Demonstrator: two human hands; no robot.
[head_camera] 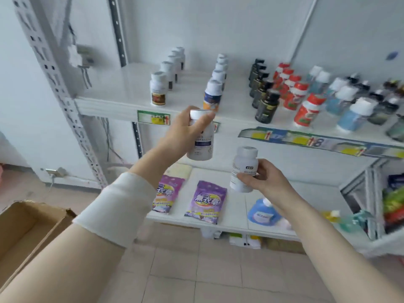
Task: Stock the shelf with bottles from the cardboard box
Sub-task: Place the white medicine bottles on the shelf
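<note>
My left hand (183, 132) grips a white bottle with a purple label (202, 147), raised just below the front edge of the upper shelf (122, 106). Lower and to the right, my right hand (264, 178) holds a second white bottle (241, 169) upright in front of the lower shelf. The upper shelf carries rows of bottles running front to back: white-capped ones (158, 89), an orange and blue row (213, 94), black ones (267, 108), red ones (307, 111) and blue ones (354, 115). An open cardboard box (24, 232) sits at the lower left.
The lower shelf (231, 224) holds two purple pouches (206, 202), a blue bottle (263, 213) and other goods at the right. A perforated white upright (56, 84) stands at the left. Price tags line the upper shelf edge. The floor is tiled.
</note>
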